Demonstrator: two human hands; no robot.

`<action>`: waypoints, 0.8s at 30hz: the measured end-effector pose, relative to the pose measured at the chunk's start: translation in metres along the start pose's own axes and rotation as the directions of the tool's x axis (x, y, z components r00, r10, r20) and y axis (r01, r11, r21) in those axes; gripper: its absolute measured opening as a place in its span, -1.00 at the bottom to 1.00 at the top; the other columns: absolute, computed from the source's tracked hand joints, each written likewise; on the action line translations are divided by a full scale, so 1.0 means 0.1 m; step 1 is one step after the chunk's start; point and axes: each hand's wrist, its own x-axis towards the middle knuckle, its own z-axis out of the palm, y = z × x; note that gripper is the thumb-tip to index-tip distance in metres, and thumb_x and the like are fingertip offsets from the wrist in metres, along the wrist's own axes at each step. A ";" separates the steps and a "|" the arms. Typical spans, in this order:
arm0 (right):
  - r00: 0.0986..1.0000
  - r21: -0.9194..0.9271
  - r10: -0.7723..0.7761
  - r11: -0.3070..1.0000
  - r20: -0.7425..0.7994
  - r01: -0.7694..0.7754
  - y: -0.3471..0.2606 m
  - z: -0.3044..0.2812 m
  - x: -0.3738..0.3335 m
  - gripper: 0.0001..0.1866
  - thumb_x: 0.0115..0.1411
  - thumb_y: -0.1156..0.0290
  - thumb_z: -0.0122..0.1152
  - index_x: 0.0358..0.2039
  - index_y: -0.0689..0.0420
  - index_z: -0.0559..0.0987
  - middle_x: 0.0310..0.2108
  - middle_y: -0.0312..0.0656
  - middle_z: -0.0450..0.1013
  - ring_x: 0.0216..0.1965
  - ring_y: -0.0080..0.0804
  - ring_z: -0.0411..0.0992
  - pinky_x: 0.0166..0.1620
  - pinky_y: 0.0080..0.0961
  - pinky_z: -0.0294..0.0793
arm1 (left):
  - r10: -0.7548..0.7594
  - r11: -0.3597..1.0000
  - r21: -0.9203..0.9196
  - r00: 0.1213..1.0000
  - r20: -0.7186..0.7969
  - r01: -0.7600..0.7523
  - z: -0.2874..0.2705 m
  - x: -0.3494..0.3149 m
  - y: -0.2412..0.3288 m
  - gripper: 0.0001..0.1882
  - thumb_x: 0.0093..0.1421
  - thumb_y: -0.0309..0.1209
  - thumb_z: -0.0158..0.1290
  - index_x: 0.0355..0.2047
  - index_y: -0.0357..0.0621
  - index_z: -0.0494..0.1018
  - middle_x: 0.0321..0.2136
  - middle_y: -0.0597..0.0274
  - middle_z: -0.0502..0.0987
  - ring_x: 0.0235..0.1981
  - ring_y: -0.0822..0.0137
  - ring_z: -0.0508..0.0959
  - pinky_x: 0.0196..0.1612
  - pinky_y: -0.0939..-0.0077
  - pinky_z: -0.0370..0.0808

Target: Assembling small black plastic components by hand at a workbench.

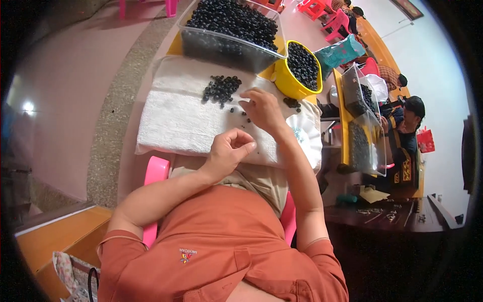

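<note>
On the white cloth (171, 121) before me lies a loose pile of small black ring-like pieces (221, 89), with several strays near it. My left hand (230, 152) is above the cloth's near edge, its thumb and fingers pinched together; whatever may be between them is hidden. Farther off and to the right, my right hand (262, 108) is beside the strays, fingers curved and thumb apart, holding nothing I can see. At the back stands a clear plastic bin (226, 48) full of the same pieces. A yellow bucket (284, 83), also full of them, stands right of it.
Several more black pieces (292, 103) lie below the bucket. To the right, clear bins (359, 136) stand on a yellow table (344, 131), with a person (402, 121) seated beyond. A teal bag (342, 53) sits behind the bucket. I sit on a pink chair (157, 171).
</note>
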 end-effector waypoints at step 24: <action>0.987 -0.182 0.039 0.983 0.153 -0.010 0.05 0.15 0.24 -0.73 0.15 0.29 0.21 -0.14 0.07 0.61 -0.17 -0.05 0.49 -0.16 -0.02 0.49 -0.10 -0.17 0.46 | -0.038 0.995 -0.089 0.999 -0.028 0.035 -0.02 0.02 0.00 -0.92 0.20 -0.49 0.15 -0.31 -0.22 0.50 -0.48 0.40 0.51 -0.49 0.61 0.44 -0.40 0.70 0.42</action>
